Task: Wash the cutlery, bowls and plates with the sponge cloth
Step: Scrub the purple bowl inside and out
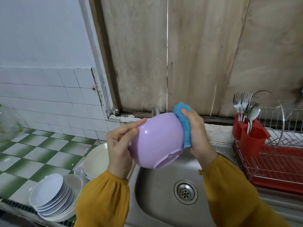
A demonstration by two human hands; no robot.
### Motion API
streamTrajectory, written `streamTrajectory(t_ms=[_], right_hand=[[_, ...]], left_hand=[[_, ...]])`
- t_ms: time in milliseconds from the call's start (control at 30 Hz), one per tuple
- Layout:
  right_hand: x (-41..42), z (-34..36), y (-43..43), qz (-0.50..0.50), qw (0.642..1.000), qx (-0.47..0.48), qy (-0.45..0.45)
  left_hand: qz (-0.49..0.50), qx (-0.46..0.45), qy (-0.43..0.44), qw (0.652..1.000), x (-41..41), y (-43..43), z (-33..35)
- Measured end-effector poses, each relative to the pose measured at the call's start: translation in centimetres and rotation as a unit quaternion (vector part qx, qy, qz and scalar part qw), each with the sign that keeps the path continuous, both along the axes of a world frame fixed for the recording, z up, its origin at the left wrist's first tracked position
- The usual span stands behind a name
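Outside of the bowl (157, 140) being scrubbed over the sink (164, 185).
The left hand (119, 145) grips its rim; the right hand (198, 133) clasps the sponge cloth (183, 125) against its side. Next, probably: turn the bowl.

Soft, even light reaches you, with faint shadows. A bright slit (167, 54) glows between the wooden boards (205, 54). The steel sink (157, 185) gives dull glare, the lilac bowl (157, 136) a mild sheen. Your frame edges bend, and the glass (8, 123) at far left is smeared.
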State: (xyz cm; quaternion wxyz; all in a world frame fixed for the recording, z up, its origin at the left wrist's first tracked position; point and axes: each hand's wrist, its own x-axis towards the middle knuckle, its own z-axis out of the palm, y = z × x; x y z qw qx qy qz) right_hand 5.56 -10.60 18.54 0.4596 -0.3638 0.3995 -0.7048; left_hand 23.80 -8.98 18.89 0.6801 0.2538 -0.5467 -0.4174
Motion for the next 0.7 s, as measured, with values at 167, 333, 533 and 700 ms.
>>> streamTrajectory(t_ms=[167,333,533,700], right_hand=[[-1.2,-1.2,-0.6,0.025,0.99,0.023,-0.14],[-1.3,-0.5,0.0,-0.05,0.983,-0.15,-0.092],[-0.4,0.4,1.9,-0.007,0.963,-0.253,0.094],[0.8,1.4,2.1,0.017,0.997,-0.023,0.072]], left_hand=[[0.048,0.019,-0.023,0.998,-0.6,-0.1,-0.7],[0.086,0.132,-0.056,0.986,-1.1,-0.9,-0.6],[0.027,0.33,0.008,0.943,-1.7,-0.7,0.2],[0.099,0.27,0.059,0.956,-1.5,-0.5,0.3]])
